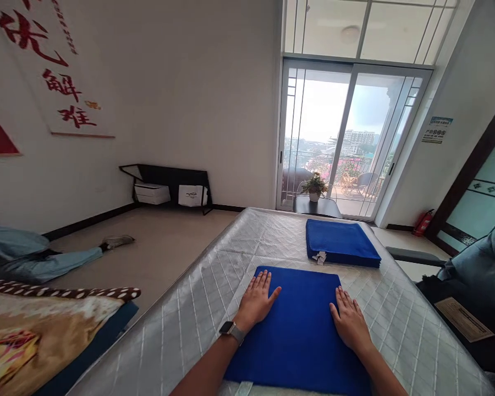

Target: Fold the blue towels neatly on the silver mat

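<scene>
L hand flat, palm down, fingers together pointing 12 o'clock, watch on wrist; R hand flat, fingers toward 11 o'clock; both forearms extended

Both forearms are bare, with no sleeves reaching into view. The left hand has a wristwatch strapped just behind it, with a dark rectangular face in a grey case on a pale grey band. The right hand and its wrist wear nothing, and all 10 fingers are free of rings.
</scene>
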Demonstrator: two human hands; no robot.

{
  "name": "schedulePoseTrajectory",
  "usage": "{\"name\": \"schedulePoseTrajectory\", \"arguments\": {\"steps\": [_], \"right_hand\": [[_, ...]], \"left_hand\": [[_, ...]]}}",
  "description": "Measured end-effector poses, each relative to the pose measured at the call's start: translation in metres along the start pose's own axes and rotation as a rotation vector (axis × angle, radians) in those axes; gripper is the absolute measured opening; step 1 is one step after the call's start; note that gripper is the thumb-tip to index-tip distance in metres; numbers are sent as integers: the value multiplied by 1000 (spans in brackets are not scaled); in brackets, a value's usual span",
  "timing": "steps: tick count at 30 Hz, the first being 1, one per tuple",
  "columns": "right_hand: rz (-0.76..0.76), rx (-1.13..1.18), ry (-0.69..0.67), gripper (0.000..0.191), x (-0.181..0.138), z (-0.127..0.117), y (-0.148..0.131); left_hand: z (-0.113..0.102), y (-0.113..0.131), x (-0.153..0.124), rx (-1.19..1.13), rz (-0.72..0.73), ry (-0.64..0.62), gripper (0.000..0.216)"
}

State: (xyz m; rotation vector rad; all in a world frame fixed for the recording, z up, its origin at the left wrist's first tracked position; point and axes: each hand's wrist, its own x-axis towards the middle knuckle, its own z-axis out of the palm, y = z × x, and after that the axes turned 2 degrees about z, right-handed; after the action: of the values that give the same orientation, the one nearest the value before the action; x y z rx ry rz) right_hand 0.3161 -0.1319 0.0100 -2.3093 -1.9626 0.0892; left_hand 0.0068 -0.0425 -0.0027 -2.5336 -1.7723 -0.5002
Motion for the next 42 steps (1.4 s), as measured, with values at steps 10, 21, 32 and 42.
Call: {"name": "schedulePoseTrajectory", "arguments": {"steps": [10, 21, 32, 42], "right_hand": [[40, -26, -82, 69, 10, -19, -6], [-20, 32, 23, 66, 55, -12, -7], [-23, 55, 0, 67, 57, -4, -1], [-56, 98, 22, 67, 45, -12, 1]], "left_hand": [[-7, 4, 1, 4, -5, -23, 83], [-6, 1, -1, -23, 2, -11, 80], [-4, 1, 0, 8, 5, -13, 82], [-6, 3, -3, 76, 33, 5, 78]]}}
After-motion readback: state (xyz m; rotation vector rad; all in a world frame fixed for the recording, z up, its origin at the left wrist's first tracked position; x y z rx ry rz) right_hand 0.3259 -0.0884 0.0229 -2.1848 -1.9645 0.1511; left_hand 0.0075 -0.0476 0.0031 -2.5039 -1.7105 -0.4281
